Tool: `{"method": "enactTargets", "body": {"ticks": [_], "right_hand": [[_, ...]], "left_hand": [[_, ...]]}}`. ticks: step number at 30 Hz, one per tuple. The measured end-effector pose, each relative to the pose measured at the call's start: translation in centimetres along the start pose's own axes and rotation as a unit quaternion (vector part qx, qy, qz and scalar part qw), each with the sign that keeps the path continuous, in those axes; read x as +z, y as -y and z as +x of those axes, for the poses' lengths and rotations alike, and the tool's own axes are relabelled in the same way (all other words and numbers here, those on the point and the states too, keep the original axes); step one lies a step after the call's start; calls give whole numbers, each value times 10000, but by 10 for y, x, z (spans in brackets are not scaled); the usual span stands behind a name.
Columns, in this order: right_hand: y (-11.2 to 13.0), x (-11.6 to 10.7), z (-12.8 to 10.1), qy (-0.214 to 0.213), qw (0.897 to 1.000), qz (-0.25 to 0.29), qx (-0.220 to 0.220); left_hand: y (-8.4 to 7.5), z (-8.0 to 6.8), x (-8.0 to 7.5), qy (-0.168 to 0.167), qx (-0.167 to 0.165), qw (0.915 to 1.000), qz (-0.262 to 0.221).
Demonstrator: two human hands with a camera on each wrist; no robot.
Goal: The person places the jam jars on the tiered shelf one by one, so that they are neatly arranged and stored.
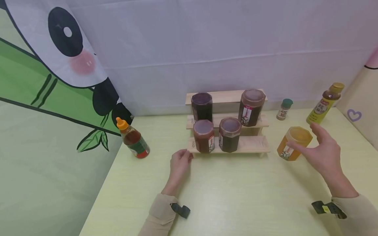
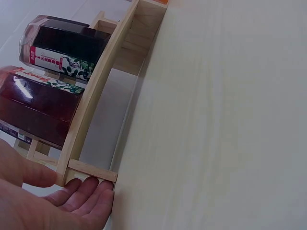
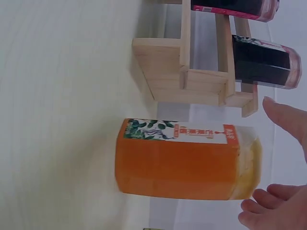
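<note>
A smooth pale-green table (image 1: 236,196) carries a stepped bare-wood rack (image 1: 254,144). The left hand (image 1: 179,164) touches the rack's corner at 9 o'clock, fingers relaxed. At 3 o'clock, the faceted orange jar (image 1: 293,143) stands; the right hand (image 1: 323,152) hovers beside it, fingers spread.

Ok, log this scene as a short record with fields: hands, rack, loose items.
left hand: left hand rests on the table, fingers touching the left front corner of the wooden rack
right hand: right hand open, beside the orange jar, no grip on it
rack: three tiers, four dark jars; two on the bottom step, two higher up
loose items: brown bottle with orange cap at left; small green-capped shaker and yellow bottle at right
</note>
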State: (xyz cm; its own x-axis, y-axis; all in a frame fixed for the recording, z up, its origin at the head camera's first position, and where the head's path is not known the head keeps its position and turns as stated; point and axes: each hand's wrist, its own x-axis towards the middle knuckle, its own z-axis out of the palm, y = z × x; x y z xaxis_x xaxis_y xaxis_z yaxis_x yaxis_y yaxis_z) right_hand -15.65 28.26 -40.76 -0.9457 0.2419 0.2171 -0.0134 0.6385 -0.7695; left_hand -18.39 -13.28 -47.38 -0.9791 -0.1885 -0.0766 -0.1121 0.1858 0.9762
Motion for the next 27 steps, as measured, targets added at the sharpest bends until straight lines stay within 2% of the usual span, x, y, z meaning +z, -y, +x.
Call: {"method": "enactTargets", "body": {"ticks": [7,14,27], "right_hand": [[-12,5,1,338,9991,-29,243],[-21,9,3,496,9979,-118,409],[-34,13,6,732,9963,38,441]], "left_hand": [[1,0,0,-4,-17,10000,-63],[1,1,0,32,-62,9999,-115],[2,3,2,-3,-72,9999,-128]]}}
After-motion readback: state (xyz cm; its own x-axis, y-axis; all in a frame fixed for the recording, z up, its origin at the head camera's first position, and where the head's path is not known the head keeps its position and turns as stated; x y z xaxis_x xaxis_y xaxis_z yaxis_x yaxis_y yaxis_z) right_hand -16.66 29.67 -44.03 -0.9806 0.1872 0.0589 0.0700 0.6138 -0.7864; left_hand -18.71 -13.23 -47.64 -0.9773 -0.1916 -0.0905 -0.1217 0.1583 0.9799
